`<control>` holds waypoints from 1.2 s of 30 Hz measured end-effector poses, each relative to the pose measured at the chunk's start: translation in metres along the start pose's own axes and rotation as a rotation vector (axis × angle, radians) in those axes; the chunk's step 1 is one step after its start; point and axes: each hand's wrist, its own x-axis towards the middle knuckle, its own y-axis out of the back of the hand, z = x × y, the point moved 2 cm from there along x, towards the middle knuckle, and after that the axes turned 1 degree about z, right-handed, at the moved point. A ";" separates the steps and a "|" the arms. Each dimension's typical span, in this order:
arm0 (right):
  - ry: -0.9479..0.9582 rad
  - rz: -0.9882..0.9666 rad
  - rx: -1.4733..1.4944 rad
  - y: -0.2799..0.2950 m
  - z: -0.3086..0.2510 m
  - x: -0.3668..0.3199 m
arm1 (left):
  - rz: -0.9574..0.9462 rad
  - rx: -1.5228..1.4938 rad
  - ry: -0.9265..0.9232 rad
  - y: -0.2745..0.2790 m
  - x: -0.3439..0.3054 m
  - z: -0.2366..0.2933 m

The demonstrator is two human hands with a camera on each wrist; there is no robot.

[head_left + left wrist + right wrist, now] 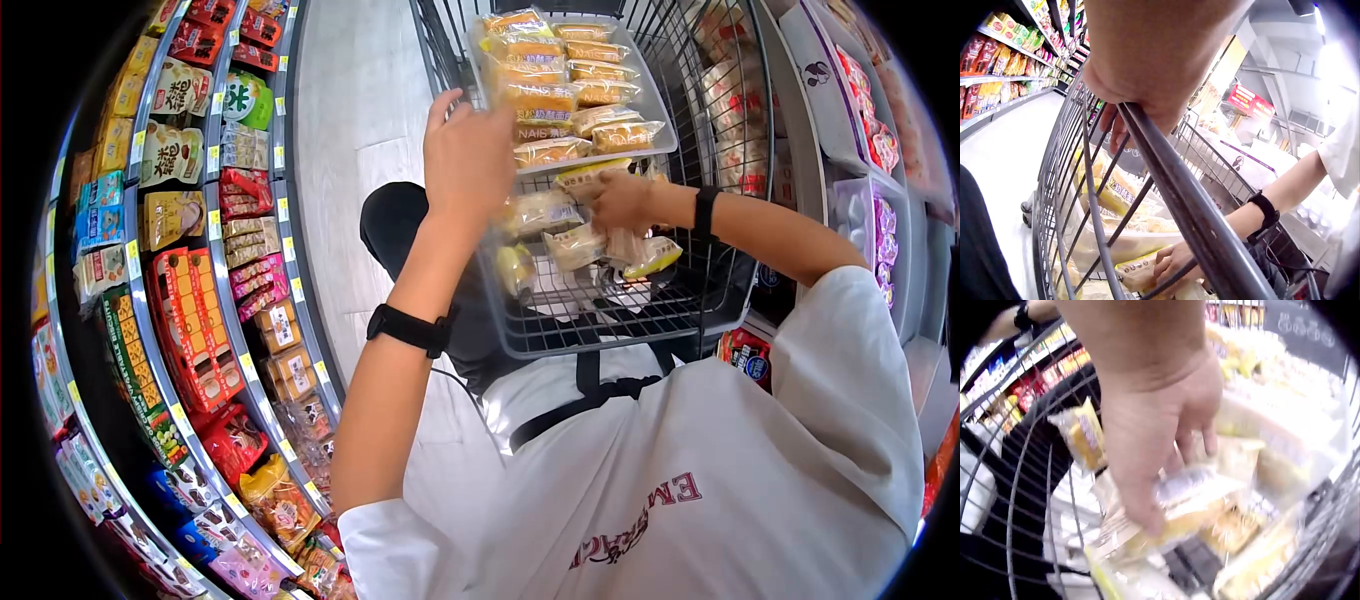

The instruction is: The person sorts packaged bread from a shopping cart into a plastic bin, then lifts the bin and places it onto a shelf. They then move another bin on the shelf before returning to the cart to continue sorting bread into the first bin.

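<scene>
My right hand (622, 200) reaches down into the wire shopping cart (590, 335), its thumb and fingers gripping a wrapped bread (1194, 515) among other loose packs. Around it in the lower part of the cart lie several clear-wrapped breads (540, 213), some with yellow ends. Just beyond, a translucent plastic tray (655, 95) holds rows of packaged breads (530, 92). My left hand (468, 155) rests on the cart's side rail (1179, 187), with its fingers (1110, 119) hanging past the rail toward the tray.
Shelves of packaged snacks (190, 320) line the left side, across a pale floor (355, 110). To the right of the cart stand white display bins (850, 120) with more packs. My dark-clothed knee (393, 225) is beside the cart's left side.
</scene>
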 end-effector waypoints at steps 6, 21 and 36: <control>-0.271 -0.101 1.152 0.048 0.054 -0.034 | -0.056 -0.045 -0.104 0.011 -0.001 0.003; -0.408 0.461 1.487 0.071 0.062 -0.029 | -0.121 -0.082 -0.078 0.012 -0.004 0.000; -0.615 0.653 0.123 0.083 0.076 0.007 | 0.057 -0.021 -0.029 0.008 0.000 0.001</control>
